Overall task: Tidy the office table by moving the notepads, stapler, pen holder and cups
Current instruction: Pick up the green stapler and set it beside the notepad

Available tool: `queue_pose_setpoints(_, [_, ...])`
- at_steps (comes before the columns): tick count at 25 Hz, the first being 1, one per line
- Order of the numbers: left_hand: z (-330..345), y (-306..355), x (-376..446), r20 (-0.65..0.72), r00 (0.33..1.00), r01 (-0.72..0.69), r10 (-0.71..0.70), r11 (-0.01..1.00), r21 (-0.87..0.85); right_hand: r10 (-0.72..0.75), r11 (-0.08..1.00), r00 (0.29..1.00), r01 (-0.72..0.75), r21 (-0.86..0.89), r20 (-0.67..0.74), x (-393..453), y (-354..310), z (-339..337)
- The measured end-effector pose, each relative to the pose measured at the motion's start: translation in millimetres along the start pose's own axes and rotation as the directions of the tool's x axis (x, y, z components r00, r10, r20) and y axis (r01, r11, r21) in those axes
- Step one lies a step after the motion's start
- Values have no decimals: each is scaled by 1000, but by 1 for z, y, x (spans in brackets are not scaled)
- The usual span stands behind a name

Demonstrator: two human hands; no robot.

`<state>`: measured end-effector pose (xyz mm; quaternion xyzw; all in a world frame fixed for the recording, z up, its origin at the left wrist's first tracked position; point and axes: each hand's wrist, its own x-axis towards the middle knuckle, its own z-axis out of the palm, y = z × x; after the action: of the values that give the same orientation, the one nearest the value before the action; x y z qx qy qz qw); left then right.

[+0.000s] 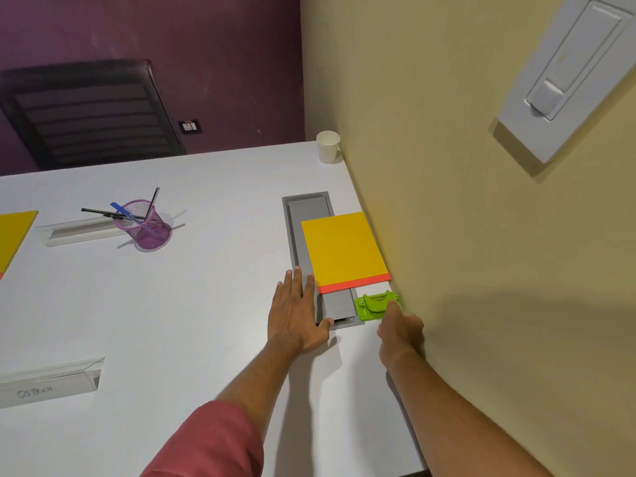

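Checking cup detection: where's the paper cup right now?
Head view: the cup stands upright at the table's far right corner against the yellow wall, well beyond the notepad.

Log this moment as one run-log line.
left hand: flat on table | right hand: touching stapler, grip unclear | notepad: by wall

Purple wall [206, 46]; cream wall [430, 132]; black chair [89, 111]; white table [172, 304].

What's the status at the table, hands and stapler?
Left hand flat, open, beside yellow notepad. Right hand at green stapler, grip unclear. Nothing blocking; wall close on right.
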<state>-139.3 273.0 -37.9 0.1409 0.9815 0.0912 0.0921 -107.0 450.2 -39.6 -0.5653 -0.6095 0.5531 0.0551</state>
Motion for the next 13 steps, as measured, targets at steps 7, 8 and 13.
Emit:
queue_pose_setpoints(7, [-25,-15,-23,-67,993,95,-94,996,0,-561,738,780,623,-260,278,-47,-19,9])
queue_pose_setpoints(8, [-29,-19,-27,-79,991,111,-111,994,-1,-604,672,721,690,-270,340,-53,-19,10])
queue_pose_setpoints(13, [-47,-43,-55,-141,967,212,-212,977,-11,-629,297,450,893,-339,634,-74,-15,23])
